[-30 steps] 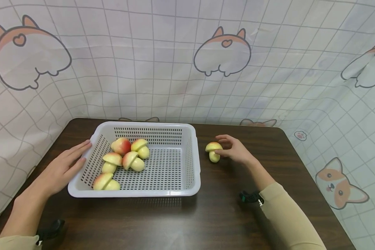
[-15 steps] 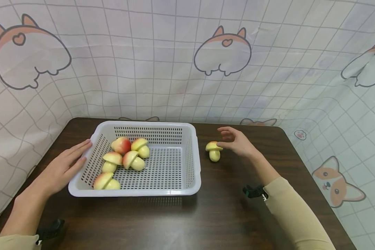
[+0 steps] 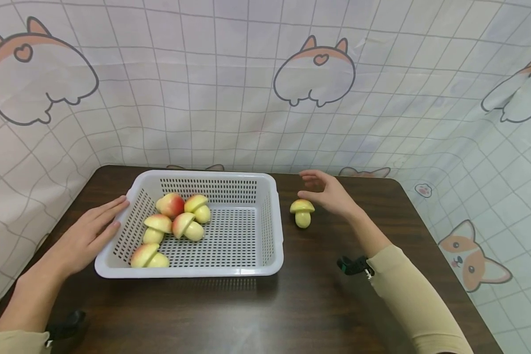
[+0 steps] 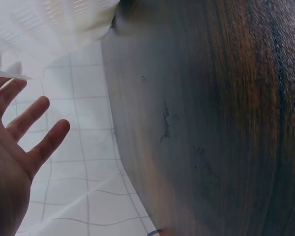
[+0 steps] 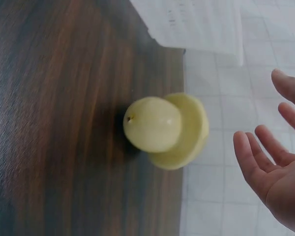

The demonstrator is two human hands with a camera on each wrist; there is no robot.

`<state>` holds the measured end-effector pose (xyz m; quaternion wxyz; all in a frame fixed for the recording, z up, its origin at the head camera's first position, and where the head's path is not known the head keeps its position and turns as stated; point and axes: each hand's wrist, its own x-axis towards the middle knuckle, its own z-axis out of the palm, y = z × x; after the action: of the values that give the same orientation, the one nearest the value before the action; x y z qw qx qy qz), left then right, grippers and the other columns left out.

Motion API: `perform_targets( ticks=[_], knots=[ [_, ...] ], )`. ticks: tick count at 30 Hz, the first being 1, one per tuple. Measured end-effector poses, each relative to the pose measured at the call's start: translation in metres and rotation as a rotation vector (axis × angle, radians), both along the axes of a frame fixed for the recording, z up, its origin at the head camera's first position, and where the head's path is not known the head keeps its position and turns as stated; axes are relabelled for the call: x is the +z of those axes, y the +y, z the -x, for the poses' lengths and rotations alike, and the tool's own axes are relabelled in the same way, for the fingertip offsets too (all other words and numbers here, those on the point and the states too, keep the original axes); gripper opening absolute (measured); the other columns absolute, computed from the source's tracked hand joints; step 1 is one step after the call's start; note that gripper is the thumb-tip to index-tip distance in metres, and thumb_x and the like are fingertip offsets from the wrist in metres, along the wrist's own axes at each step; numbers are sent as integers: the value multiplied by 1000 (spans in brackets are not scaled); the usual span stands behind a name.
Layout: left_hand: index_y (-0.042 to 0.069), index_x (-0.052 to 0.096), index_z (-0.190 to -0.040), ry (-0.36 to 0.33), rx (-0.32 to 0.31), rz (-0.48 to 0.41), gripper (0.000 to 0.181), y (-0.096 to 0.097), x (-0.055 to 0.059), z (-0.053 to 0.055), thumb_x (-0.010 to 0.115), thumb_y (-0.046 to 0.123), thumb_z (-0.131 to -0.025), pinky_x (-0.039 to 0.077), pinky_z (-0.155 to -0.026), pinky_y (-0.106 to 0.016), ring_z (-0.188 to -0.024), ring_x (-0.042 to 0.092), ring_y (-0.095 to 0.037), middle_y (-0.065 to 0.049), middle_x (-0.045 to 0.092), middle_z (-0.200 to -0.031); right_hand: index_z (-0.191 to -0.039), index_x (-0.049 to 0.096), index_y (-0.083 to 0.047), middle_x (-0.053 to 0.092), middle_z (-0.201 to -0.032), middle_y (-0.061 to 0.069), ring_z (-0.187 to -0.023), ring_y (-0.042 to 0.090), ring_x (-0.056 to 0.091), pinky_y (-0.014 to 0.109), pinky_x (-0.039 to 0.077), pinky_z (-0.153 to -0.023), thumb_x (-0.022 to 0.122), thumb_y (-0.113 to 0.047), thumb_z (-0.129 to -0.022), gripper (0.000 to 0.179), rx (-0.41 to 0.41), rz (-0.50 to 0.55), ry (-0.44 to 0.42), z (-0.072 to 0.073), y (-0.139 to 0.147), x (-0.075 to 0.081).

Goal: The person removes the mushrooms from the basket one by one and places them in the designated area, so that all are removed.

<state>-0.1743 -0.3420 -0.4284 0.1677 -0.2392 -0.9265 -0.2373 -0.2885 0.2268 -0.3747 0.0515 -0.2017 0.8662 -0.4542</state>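
The left wrist view crops the left hand (image 4: 10,167) and basket (image 4: 44,24) — the latter blurred.

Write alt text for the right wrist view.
A pale yellow mushroom-shaped piece sits on a dark wood-grain table. The right hand is at the right edge, not touching it; part of a white basket shows at the top.

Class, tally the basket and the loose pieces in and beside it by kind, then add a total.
Basket: 1
Mushrooms: 5 (4 inside, 1 on the table)
Redder piece, shape less clear: 1
Total: 7
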Motion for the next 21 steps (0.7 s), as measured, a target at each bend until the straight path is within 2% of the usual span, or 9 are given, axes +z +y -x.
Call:
perform_targets(
  ticks=[9, 13, 17, 21],
  knots=[
    [6, 52, -150, 85, 0, 77, 49, -1, 4, 1, 59, 14, -102, 10, -109, -12, -130, 49, -43, -12, 48, -156, -144, 55, -10, 56, -143, 10, -131, 30, 52, 55, 40, -104, 76, -21, -96, 54, 62, 42, 35, -2, -21, 12],
    [6, 52, -150, 79, 1, 92, 49, -1, 6, 1, 59, 15, -102, 10, -110, -13, -133, 48, -42, -14, 48, -155, -142, 57, -12, 57, -142, 6, -130, 27, 53, 53, 42, -102, 77, -23, -95, 53, 85, 35, 43, -5, -32, 16],
    [6, 52, -150, 63, 7, 102, 49, 0, 7, 0, 58, 16, -102, 16, -116, -23, -137, 47, -38, -15, 48, -155, -141, 58, -14, 58, -141, 4, -128, 24, 53, 52, 44, -100, 77, -24, -95, 50, 107, 27, 53, -7, -41, 17],
    [6, 53, -149, 58, 18, 124, 49, 0, 8, 0, 59, 18, -102, 22, -117, -32, -137, 47, -37, -15, 48, -155, -141, 58, -9, 59, -140, 11, -126, 26, 54, 49, 48, -96, 76, -23, -96, 50, 142, 46, 56, -9, -51, 18]
  ],
)
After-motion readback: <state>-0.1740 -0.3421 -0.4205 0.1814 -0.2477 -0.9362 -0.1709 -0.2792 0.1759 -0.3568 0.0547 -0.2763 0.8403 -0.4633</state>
